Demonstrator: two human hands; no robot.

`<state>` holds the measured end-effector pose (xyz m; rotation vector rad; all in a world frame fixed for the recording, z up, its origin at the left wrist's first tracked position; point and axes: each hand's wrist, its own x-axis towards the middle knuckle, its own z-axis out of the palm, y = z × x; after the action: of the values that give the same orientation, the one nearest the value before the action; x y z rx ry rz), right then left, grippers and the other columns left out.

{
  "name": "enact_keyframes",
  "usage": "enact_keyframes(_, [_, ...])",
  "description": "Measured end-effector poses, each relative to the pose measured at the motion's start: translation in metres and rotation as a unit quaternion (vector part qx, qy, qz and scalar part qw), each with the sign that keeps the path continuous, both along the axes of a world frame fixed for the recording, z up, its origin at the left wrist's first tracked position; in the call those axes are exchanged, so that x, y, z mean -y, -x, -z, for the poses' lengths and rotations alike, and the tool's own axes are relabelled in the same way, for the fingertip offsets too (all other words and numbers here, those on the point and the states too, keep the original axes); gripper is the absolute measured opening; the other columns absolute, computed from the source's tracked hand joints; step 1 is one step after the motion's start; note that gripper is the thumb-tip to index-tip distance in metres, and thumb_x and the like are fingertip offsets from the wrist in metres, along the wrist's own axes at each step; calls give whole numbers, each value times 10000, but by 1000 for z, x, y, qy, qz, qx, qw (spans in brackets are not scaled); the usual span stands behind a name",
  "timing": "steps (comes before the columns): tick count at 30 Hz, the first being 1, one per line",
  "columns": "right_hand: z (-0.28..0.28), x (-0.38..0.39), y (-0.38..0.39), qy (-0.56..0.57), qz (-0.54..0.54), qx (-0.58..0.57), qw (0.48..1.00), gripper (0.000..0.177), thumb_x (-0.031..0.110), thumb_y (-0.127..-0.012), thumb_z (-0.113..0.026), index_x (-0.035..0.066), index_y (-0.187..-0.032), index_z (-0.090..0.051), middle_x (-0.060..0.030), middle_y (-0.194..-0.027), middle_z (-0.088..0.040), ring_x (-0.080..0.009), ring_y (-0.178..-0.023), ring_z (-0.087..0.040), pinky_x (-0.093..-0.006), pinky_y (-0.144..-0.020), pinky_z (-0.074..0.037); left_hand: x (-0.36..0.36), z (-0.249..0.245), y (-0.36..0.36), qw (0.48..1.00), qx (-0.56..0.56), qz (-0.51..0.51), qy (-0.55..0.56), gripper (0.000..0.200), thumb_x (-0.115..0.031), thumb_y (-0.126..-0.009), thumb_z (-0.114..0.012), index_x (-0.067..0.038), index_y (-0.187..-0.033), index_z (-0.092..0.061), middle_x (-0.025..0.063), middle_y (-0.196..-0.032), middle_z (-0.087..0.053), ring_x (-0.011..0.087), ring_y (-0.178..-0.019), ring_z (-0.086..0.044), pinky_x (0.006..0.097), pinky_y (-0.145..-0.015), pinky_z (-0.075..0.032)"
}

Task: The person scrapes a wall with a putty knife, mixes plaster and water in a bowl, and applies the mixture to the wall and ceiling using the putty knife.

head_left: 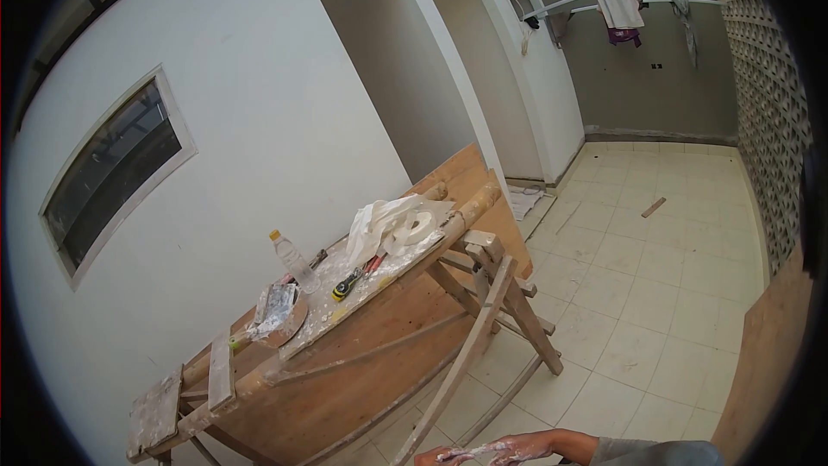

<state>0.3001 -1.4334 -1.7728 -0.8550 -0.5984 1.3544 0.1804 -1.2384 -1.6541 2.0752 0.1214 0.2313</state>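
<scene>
At the bottom edge, my right hand reaches in from the right, smeared with white paste. Its fingers look bent and pressed together; anything in them is too small to make out. My left hand lies just beside its fingertips, also whitened, mostly cut off by the frame, with its fingers hidden. Above and left of both hands stands a sloping wooden work platform on trestles. On it are white cloth, a tape roll, a yellow-and-black tool, a clear bottle and a paste-covered tray.
A wooden trestle leg stands near my hands. A large board leans at the right. On the tiled floor lies a small wood strip. Cloths hang from rails at the back, beyond two doorways.
</scene>
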Motion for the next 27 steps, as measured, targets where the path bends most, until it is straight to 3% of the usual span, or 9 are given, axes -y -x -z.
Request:
enact_keyframes(1, [14,5,-4,-62,27,21,997,537,85,-836,-606,27,-1338,-426,-109,-1206,-565,-167,-1009,-559,-338,-845,-491,10,-3,-3,985,166,27,-40,86,-26,-807,-618,0,-859,-682,117,-837,-684,223,-794,-656,311,-706,-500])
enact_keyframes(2, [-1,10,-13,-62,29,22,997,537,85,-836,-606,27,-1338,-426,-109,-1206,-565,-167,-1009,-559,-338,-845,-491,19,-17,-3,985,167,29,-40,86,-26,-807,-618,0,-859,-682,117,-837,-684,223,-794,-656,311,-706,-500])
enact_keyframes(4, [-31,13,-35,95,-121,276,949,595,128,-820,-619,40,-1365,-395,-121,-1289,-510,-205,-1048,-550,-379,-893,-470,37,-45,-6,994,84,30,-68,103,-26,-817,-613,-5,-890,-682,119,-859,-686,223,-799,-657,310,-715,-500])
enact_keyframes(7, [-7,12,-48,9,-74,422,904,607,145,-828,-607,43,-1379,-373,-127,-1305,-500,-201,-1057,-539,-385,-897,-460,59,-55,-14,997,45,-18,-53,113,-31,-824,-610,-3,-906,-683,115,-844,-690,231,-782,-660,317,-718,-497])
enact_keyframes(11, [10,18,-37,56,30,411,910,484,154,-824,-623,29,-1271,-485,-107,-1123,-597,-179,-981,-560,-356,-861,-462,69,-32,-20,994,103,-38,0,126,-53,-823,-625,1,-924,-681,110,-835,-695,209,-766,-661,318,-716,-493])
enact_keyframes(14, [19,23,-40,63,30,431,899,410,159,-821,-633,19,-1200,-560,-94,-1001,-662,-164,-930,-574,-337,-837,-464,62,46,-19,975,34,-205,-84,159,-80,-817,-646,6,-948,-674,80,-861,-699,167,-775,-646,309,-711,-489])
enact_keyframes(17, [3,37,-44,80,248,374,890,199,198,-870,-643,11,-803,-632,-41,-781,-637,-114,-716,-558,-326,-630,-465,67,80,-12,940,98,-276,174,162,-109,-838,-649,-10,-962,-676,57,-879,-694,133,-788,-614,299,-708,-481])
enact_keyframes(22, [-35,23,-72,67,179,399,897,237,178,-883,-624,49,-684,-617,6,-583,-548,-77,-536,-475,-246,-503,-389,91,68,6,869,89,-306,379,346,-227,-916,-501,47,-1127,-509,205,-1001,-587,314,-932,-607,470,-846,-510])
enact_keyframes(27, [-41,-2,-73,28,149,441,885,267,230,-913,-569,49,-721,-613,-15,-605,-572,-93,-548,-508,-252,-505,-406,100,77,26,850,140,-354,365,326,-200,-909,-516,40,-1131,-516,192,-994,-600,295,-925,-613,450,-838,-512])
